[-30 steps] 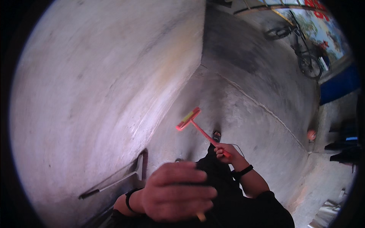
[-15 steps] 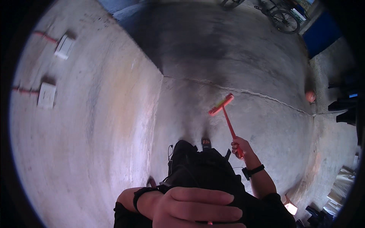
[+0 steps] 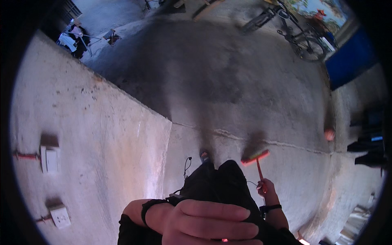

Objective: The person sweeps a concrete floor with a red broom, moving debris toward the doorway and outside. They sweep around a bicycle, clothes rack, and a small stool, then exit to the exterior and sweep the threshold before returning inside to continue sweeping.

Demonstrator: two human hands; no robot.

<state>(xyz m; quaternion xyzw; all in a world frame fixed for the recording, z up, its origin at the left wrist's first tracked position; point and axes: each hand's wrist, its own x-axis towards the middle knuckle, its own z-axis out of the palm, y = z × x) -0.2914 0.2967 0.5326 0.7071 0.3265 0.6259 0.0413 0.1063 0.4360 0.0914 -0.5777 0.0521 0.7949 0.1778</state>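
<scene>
My right hand (image 3: 266, 186) is wrapped round the handle of an orange-red brush (image 3: 260, 165). Its wide head, with a strip of yellow-green bristles, points away from me above the concrete floor, and a shadow lies beyond it. Whether the head touches the floor I cannot tell. Large at the lower edge, my left hand (image 3: 212, 222) lies across in front of my body with its fingers stretched out. A tiny red glow shows between those fingers; anything under the palm is hidden.
A pale wall (image 3: 122, 151) with white switch boxes (image 3: 50, 159) runs along my left. Far right stand a bicycle (image 3: 302, 43) and a blue panel (image 3: 351, 57). An orange ball (image 3: 329, 134) rests by the right wall. A rough crack (image 3: 281, 143) crosses the floor ahead.
The view has tilted up, bringing in more of the far floor and the bicycle. My left foot now shows instead of the right. The brush appears lower and nearer my body, still in my right hand.
</scene>
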